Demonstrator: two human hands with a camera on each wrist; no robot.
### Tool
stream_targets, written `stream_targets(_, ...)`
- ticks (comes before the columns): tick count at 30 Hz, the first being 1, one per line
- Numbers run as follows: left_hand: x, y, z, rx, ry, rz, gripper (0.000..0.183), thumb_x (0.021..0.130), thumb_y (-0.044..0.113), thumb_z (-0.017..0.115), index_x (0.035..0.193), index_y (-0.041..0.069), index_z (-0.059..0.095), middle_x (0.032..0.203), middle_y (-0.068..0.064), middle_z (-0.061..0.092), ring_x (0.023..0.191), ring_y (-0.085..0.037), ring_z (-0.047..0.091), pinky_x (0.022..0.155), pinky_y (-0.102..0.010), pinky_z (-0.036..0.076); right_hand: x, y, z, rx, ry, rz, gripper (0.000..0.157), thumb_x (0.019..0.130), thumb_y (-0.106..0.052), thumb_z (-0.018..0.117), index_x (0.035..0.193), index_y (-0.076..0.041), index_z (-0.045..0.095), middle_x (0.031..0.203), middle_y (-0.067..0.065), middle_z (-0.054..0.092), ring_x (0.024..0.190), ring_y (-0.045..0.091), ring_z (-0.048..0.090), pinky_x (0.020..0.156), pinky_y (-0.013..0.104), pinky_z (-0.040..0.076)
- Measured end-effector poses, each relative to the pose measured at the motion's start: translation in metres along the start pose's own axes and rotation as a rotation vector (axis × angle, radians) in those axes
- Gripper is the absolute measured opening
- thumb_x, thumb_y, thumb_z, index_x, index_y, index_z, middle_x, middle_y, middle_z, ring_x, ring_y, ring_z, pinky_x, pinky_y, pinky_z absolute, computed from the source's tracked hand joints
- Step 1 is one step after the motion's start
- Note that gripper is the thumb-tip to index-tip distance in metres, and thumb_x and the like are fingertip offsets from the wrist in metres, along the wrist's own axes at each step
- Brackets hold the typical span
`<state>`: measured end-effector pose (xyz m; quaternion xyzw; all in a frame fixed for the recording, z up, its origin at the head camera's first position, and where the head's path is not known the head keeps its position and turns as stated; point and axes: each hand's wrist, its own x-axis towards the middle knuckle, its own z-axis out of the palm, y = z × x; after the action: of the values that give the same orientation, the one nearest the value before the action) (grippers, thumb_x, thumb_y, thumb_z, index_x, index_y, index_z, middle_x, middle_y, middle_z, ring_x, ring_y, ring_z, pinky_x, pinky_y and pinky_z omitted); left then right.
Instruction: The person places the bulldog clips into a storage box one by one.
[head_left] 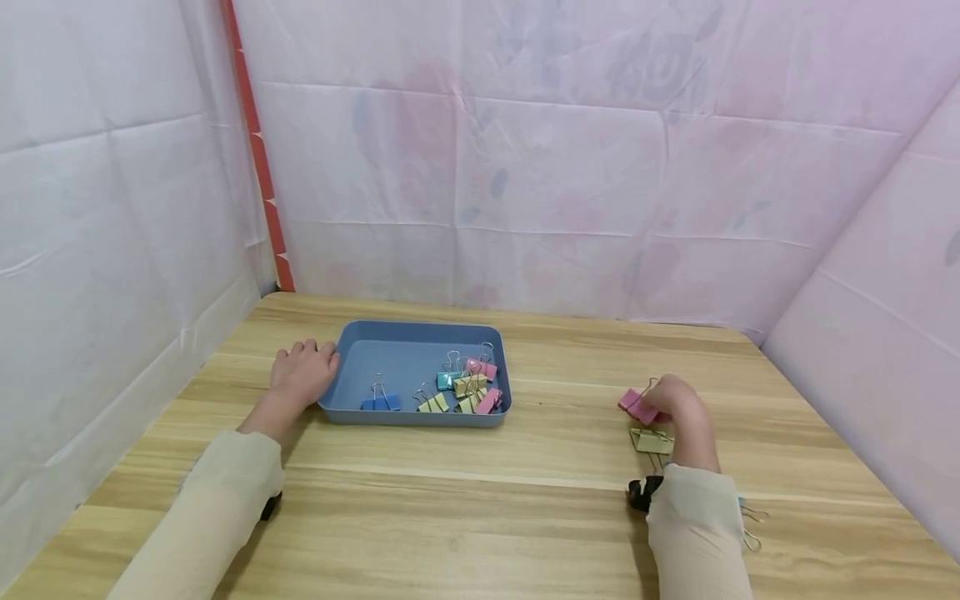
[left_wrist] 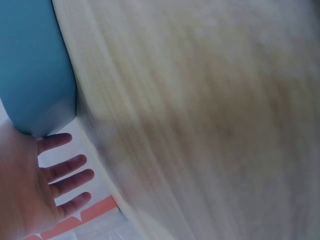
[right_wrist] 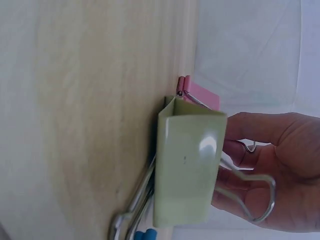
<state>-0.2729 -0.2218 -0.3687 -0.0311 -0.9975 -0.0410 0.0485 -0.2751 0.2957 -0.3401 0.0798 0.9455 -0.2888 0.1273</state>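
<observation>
Two hands (head_left: 302,372) (head_left: 681,400), plain blue tray (head_left: 386,358), gripped pink clip (head_left: 637,406)

Your head camera looks forward and down from well above, taking in the worktop (head_left: 450,525), your left grip (head_left: 303,373), your right grip (head_left: 678,400), the tray (head_left: 416,419) and the cloth (head_left: 562,167) behind. Your left wrist camera sits close, turned sideways, facing along the worktop past the tray; it shares the tray, left grip and red strip (head_left: 261,162) with the head view. Your right wrist camera, also sideways, looks from very near at the green clip (right_wrist: 187,167), sharing that, the pink clip (right_wrist: 205,95) and right grip with the head view.
</observation>
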Motion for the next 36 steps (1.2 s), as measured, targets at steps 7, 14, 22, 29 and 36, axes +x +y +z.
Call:
stream_targets(7,0.001,-0.001,0.003,-0.006,-0.004,-0.005,0.043,0.088,0.03,0.027,0.12,0.004,0.039,0.109,-0.023,0.04,0.1,-0.037,0.034,0.077,-0.054,0.025,-0.01,-0.015,0.002,0.04,0.003,-0.017,0.017,0.072,-0.003,0.046,0.079,0.013,0.048,0.067,0.016,0.052,0.057,0.019,0.052,0.054,0.029,0.044)
stream_targets(14,0.001,-0.002,0.003,-0.011,-0.003,-0.008,0.043,0.088,0.03,0.027,0.12,0.004,0.04,0.109,-0.022,0.04,0.099,-0.037,0.034,0.077,-0.054,0.025,-0.015,-0.028,0.001,0.024,0.049,-0.091,0.014,0.073,-0.004,0.046,0.076,0.009,0.043,0.069,0.017,0.049,0.061,0.023,0.052,0.056,0.031,0.045)
stream_targets(22,0.001,-0.001,0.002,-0.003,0.0,-0.006,0.043,0.088,0.03,0.026,0.12,0.004,0.039,0.11,-0.022,0.04,0.1,-0.037,0.034,0.077,-0.054,0.025,-0.018,-0.04,0.001,0.053,0.084,-0.135,0.017,0.074,-0.004,0.047,0.082,0.01,0.043,0.074,0.016,0.048,0.067,0.025,0.052,0.057,0.03,0.044)
stream_targets(29,0.003,-0.001,0.003,-0.006,-0.01,-0.011,0.045,0.088,0.032,0.025,0.121,0.004,0.038,0.111,-0.022,0.039,0.101,-0.036,0.033,0.079,-0.054,0.024,-0.021,-0.053,0.0,0.032,0.108,-0.177,0.022,0.077,-0.009,0.047,0.089,0.009,0.049,0.078,0.017,0.052,0.068,0.022,0.052,0.057,0.029,0.042)
stream_targets(36,0.003,-0.001,0.004,-0.005,-0.01,-0.009,0.044,0.088,0.031,0.026,0.121,0.004,0.038,0.11,-0.022,0.039,0.101,-0.037,0.033,0.078,-0.054,0.024,-0.022,-0.064,0.003,0.027,0.127,-0.208,0.021,0.078,-0.012,0.049,0.089,0.006,0.05,0.079,0.016,0.053,0.07,0.024,0.052,0.057,0.029,0.041)
